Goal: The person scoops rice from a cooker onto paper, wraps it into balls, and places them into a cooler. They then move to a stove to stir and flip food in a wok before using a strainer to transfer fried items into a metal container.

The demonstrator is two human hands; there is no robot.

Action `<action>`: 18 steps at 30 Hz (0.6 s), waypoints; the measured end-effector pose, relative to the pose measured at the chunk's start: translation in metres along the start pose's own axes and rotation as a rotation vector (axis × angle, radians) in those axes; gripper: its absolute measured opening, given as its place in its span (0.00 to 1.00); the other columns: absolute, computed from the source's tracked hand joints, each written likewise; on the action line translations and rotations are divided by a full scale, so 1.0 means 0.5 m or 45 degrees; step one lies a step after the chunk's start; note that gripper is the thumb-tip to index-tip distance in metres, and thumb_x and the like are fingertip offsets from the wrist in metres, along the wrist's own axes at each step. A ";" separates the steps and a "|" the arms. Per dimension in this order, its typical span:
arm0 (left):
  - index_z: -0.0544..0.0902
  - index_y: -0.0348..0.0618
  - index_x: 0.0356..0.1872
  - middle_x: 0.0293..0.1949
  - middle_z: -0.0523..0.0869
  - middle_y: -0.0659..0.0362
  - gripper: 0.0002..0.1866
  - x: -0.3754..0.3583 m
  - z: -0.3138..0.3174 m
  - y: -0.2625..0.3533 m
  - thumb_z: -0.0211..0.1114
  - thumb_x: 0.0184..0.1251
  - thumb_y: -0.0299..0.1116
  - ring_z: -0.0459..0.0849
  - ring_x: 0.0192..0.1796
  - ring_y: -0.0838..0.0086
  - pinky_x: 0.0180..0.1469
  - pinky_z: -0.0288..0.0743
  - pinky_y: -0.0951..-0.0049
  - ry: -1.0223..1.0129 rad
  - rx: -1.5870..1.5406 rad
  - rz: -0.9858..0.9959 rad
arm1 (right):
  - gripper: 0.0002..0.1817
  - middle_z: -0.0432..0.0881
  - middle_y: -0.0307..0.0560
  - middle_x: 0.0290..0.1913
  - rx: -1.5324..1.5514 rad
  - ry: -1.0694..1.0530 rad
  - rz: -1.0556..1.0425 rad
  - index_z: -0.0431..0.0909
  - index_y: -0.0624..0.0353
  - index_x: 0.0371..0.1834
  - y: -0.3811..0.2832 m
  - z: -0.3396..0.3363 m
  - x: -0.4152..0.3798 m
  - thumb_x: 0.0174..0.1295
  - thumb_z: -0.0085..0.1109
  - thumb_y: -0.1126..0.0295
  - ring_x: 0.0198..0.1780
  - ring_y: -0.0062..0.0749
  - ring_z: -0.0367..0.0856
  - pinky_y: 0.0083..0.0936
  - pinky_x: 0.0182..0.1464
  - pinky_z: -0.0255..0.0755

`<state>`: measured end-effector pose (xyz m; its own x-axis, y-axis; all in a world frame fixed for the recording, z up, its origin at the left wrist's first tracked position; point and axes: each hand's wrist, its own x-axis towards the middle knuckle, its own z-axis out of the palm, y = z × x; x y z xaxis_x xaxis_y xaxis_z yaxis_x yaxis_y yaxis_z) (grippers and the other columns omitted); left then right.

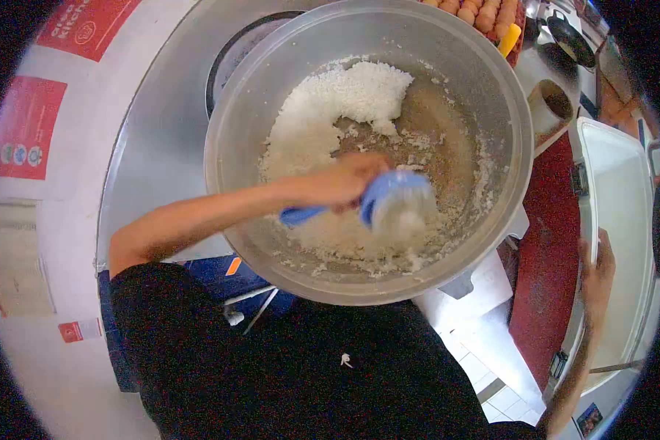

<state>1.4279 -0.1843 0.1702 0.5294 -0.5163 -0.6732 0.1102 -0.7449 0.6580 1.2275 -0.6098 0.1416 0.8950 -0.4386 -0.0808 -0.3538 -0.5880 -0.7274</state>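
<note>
A large metal pot fills the middle of the view, with cooked white rice heaped along its far and left sides. Over the pot my left hand is closed round a blue plastic scoop, slightly blurred by motion. White rice fills the scoop's cup, which tilts toward the right. At the right, my right hand grips the near rim of a white cooler box, fingers curled over its edge. Part of the pot's floor shows through, with scattered grains stuck to it.
Several brown eggs sit behind the pot, beside a yellow handle. A black pan and a metal container stand at the back right. Left of the pot runs a steel counter. A red surface separates pot and cooler.
</note>
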 end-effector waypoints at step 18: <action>0.78 0.37 0.45 0.36 0.82 0.43 0.14 -0.001 0.100 -0.053 0.48 0.73 0.34 0.81 0.42 0.49 0.47 0.73 0.57 0.153 0.366 0.602 | 0.19 0.81 0.50 0.49 0.099 0.056 -0.196 0.71 0.70 0.56 0.027 0.018 0.007 0.69 0.56 0.66 0.50 0.27 0.77 0.24 0.55 0.69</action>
<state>1.3828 -0.1857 0.1361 0.5593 -0.7827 -0.2731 -0.3869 -0.5379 0.7490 1.2281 -0.6132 0.1254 0.9236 -0.3778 0.0647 -0.1895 -0.5968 -0.7797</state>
